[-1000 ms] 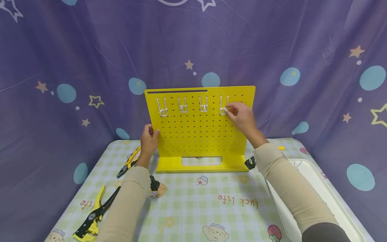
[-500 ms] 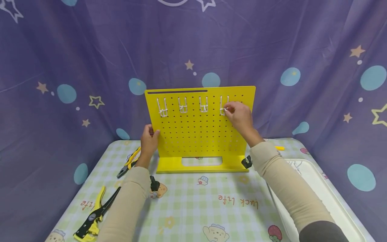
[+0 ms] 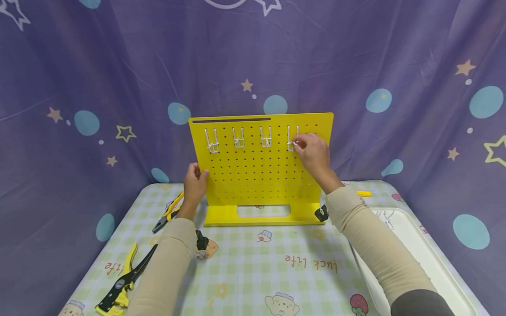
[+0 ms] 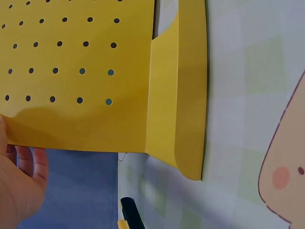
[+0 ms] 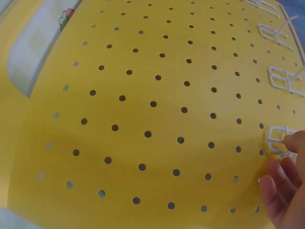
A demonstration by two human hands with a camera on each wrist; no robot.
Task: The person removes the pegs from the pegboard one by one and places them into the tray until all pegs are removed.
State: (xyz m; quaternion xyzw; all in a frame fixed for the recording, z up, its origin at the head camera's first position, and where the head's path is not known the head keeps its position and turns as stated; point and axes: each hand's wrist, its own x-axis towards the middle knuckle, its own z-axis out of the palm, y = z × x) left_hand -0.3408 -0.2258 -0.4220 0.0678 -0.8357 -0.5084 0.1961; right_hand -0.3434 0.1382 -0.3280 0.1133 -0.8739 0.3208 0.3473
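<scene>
A yellow pegboard [image 3: 253,175] stands upright on its flanged base. My left hand [image 3: 195,184] grips its left edge, thumb on the front face and fingers behind, as the left wrist view [image 4: 21,183] also shows in part. Near the upper right of the board, my right hand [image 3: 315,153] pinches a white double-wire hook [image 5: 272,139] at its lower cross part; the fingers hide some of it. Further white hooks sit in a row to the left: one on the far left [image 3: 213,147], then a second [image 3: 239,141] and a third [image 3: 266,140].
Pliers with yellow handles [image 3: 168,217] lie behind my left forearm, and a black-and-yellow wire stripper [image 3: 120,285] lies nearer on the left. A white tray [image 3: 424,254] with some white hooks [image 3: 387,217] stands at right, partly under my right forearm. Behind the table hangs a purple curtain [image 3: 253,52].
My right hand has shifted slightly left over the fourth hook, its forearm moving left too and showing more of the tray. The left hand and the board have stayed put.
</scene>
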